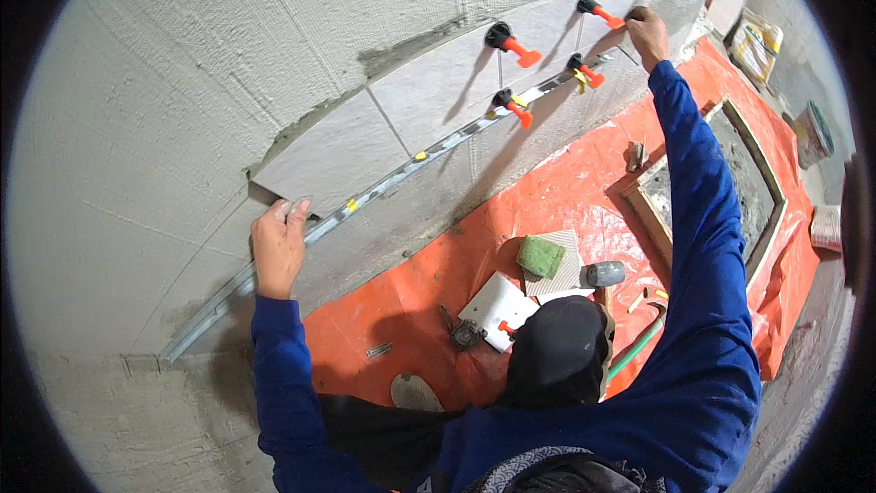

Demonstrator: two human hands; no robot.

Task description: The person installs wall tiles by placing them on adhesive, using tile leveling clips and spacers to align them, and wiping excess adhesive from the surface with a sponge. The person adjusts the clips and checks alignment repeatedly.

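A row of pale grey wall tiles [438, 96] runs along the rough plastered wall, its lower edge against a metal profile strip [376, 190]. At the lower corner of the leftmost tile [333, 151], my left hand [278, 251] is closed, thumb and fingers pinching its edge. My right hand [649, 41] is at the row's right end, fingers curled; whatever they hold is hidden. Beside it a tile leveler [599, 11] with black cap and red handle sits on a joint. More levelers [511, 44] are on the joints to the left. Yellow wedges [420, 156] sit along the strip.
An orange plastic sheet [415, 283] covers the floor below. On it are a green sponge [540, 256], a rubber mallet head [605, 274], a white container [497, 310], a green-handled hammer [639, 342] and a wood-framed mortar tray [776, 219]. Buckets [812, 134] stand at right.
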